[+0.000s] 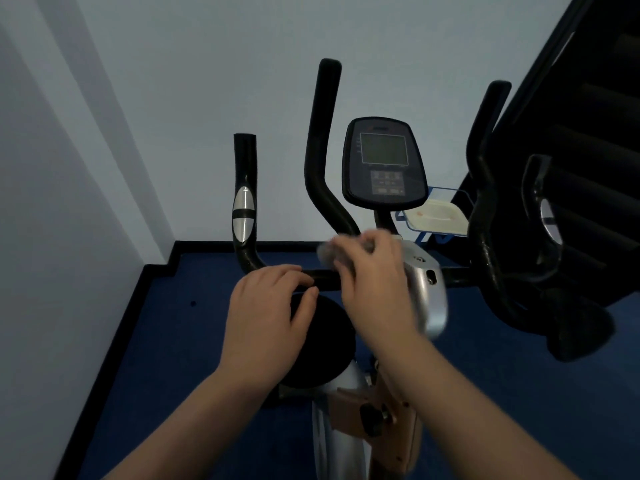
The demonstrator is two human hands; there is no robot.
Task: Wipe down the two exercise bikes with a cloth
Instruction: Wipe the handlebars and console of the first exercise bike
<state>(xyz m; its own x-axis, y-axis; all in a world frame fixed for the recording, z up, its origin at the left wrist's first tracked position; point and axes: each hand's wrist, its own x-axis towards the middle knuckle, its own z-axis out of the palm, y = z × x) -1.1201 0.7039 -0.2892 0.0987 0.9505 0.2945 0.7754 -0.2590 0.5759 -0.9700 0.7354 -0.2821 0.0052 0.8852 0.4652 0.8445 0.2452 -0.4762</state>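
An exercise bike [426,289] stands in front of me, with black handlebars [322,140] and a grey console [383,161] on its post. My right hand [374,282] grips a pale crumpled cloth [329,252] against the horizontal handlebar, just left of the silver stem cover; both are motion-blurred. My left hand [266,317] rests on the same bar further left, its fingers curled over the bar. A second dark machine [540,237] with curved black grips stands at the right.
Pale walls close in at the left and straight ahead, meeting in a corner. The floor [173,358] is blue with a dark skirting. A blue rack with a white tray [436,216] sits behind the console. A dark staircase [595,116] rises at the right.
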